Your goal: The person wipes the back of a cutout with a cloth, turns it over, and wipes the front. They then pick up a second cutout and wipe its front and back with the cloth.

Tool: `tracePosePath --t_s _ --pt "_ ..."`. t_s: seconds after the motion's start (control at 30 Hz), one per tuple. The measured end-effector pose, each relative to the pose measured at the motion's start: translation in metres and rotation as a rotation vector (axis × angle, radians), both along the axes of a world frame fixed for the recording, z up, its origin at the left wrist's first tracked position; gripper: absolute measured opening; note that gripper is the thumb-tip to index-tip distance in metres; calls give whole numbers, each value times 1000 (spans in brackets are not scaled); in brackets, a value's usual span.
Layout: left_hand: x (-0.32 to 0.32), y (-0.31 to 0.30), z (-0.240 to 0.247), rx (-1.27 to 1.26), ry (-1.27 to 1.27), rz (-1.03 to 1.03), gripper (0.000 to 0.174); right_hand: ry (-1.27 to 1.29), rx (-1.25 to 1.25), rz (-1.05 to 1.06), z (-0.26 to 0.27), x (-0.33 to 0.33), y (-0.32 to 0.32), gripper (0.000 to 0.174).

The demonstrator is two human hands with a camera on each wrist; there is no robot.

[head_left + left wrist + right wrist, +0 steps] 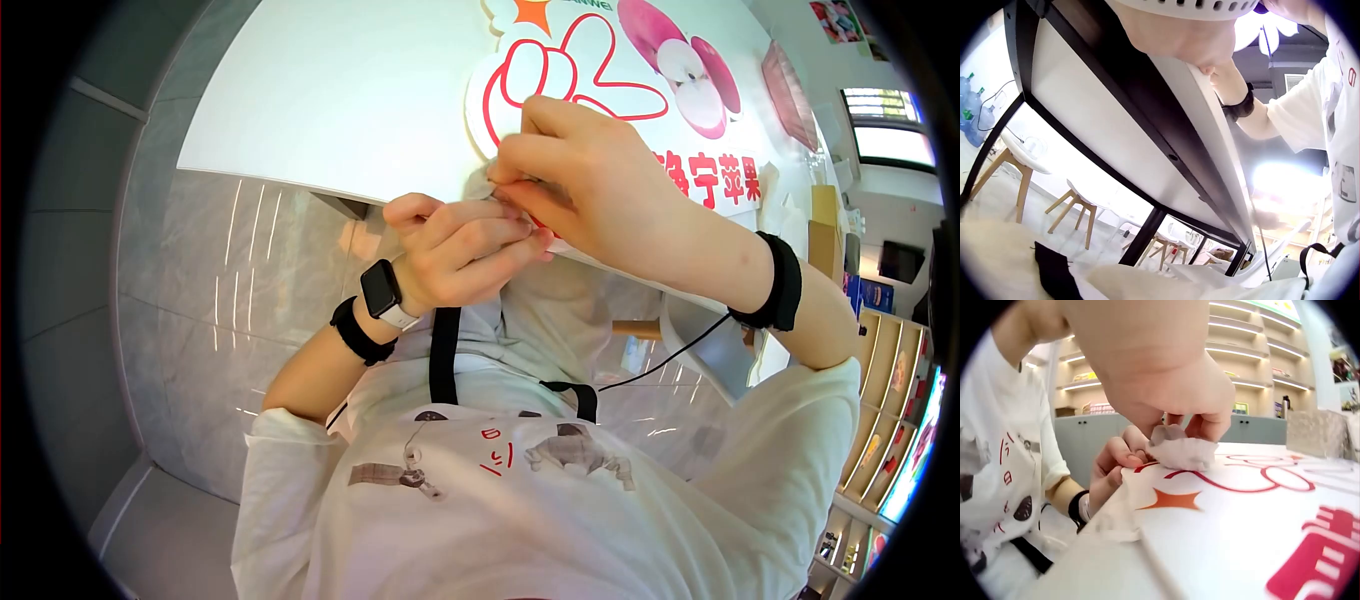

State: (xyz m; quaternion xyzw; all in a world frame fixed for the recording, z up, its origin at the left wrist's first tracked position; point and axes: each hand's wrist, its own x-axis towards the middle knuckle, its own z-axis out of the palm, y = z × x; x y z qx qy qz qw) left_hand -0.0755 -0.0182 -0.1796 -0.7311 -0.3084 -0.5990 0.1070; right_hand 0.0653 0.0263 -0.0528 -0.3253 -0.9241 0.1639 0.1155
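Note:
A white sign board [640,150] with a red outlined hand, apple pictures and red characters lies on the white table [330,90], at its near edge. My right hand [610,180] bends down over the board and pinches a crumpled, whitish, thin piece [1185,454] between thumb and fingers; its material cannot be told. Close beside those fingertips, my left hand [460,250] has its fingers curled at the board's edge, gripping it. In the left wrist view, the left hand [1179,40] is up against the table's edge, its fingertips mostly hidden.
A clear box [1322,434] stands farther back on the table. Dark metal framing [1160,125] runs under the tabletop, with stools [1079,206] beyond. A thin black cable [665,360] hangs from the right wristband. Shelves [880,410] line the far right.

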Motion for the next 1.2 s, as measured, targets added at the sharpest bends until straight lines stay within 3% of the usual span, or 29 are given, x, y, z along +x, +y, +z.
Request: tracePosePath --t_s 0.1,0.2,0.3,0.37,0.5,0.53,0.57,0.6,0.7,0.73,0.77,0.83,0.87,0.9,0.97,1.1,1.13,1.17,1.2 --pt "-6 1 -2 52 30 48 17 96 -110 -19 4 11 -2 14" --pt "-8 -1 1 39 -3 59 17 28 -125 -72 7 29 -14 4" --pt "-9 -2 3 -3 25 43 16 -29 -41 24 15 39 -19 17" --pt "-13 -4 6 -42 109 11 15 -51 -8 -18 17 34 -10 15" --pt "-8 -6 5 -71 101 0 15 -56 -76 -247 -9 32 95 8" --pt "-7 -7 5 -83 98 -6 18 -122 55 -280 -6 34 130 8" --pt "-7 -9 5 -96 95 -14 23 -82 -44 -496 -21 42 167 9" --pt "-8 -8 5 -103 91 -20 29 -31 -102 -549 7 38 173 6" --pt "-11 -7 3 -85 112 -4 29 36 -206 -538 8 29 145 7" --pt "-10 -5 4 -74 111 -1 23 -66 -172 -571 -11 41 165 12" --pt "-9 -4 6 -63 111 2 18 -39 -111 -259 0 32 95 16" --pt "-8 -6 11 -52 119 8 14 -41 -157 95 11 37 30 18" --pt "-8 -5 12 -48 130 6 13 25 -420 11 13 38 1 21" --pt "-9 -2 10 -47 137 5 13 -105 -392 41 27 38 -4 21" --pt "-5 0 7 -33 110 -8 12 10 -527 -29 23 41 0 20" --pt "2 3 8 -25 111 42 12 40 -184 -47 1 29 71 16" --pt "3 1 4 -53 95 -8 25 160 -235 -141 -6 24 98 16" --pt "5 -1 5 -63 99 -10 26 -7 -215 -235 -13 22 136 16" --pt "6 -1 5 -71 102 -11 27 82 -173 -284 -11 14 154 7"
